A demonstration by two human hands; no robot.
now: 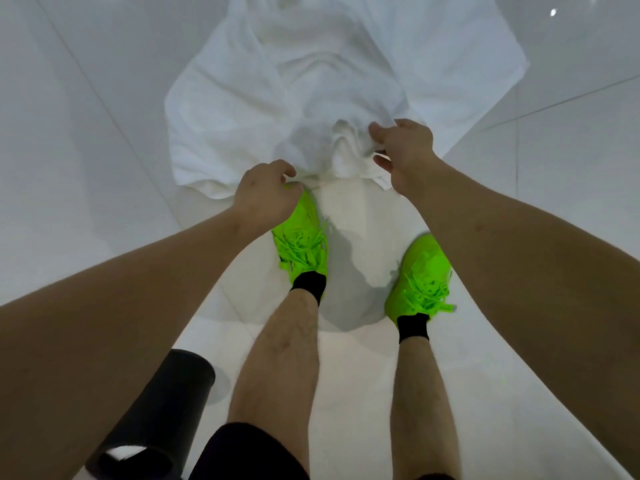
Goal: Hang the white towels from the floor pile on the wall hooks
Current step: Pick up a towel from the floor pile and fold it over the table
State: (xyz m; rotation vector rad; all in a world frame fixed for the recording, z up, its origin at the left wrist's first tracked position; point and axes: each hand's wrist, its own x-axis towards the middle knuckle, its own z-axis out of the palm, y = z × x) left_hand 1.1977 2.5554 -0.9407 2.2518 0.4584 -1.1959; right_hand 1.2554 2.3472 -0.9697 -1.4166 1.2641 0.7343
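Observation:
A pile of white towels (287, 98) lies crumpled on the glossy white tiled floor (86, 133), spreading from the top of the view down to my feet. My left hand (266, 192) pinches the near edge of the top towel just above my left shoe. My right hand (401, 150) grips a bunched fold of the same towel a little farther right and higher. Both arms reach down from the lower corners. No wall hooks are visible.
My two bright green shoes (301, 237) stand on the tiles right at the towel's near edge, the right shoe (420, 282) farther back. A black cylindrical bin (159, 410) with something white inside stands at the lower left beside my leg.

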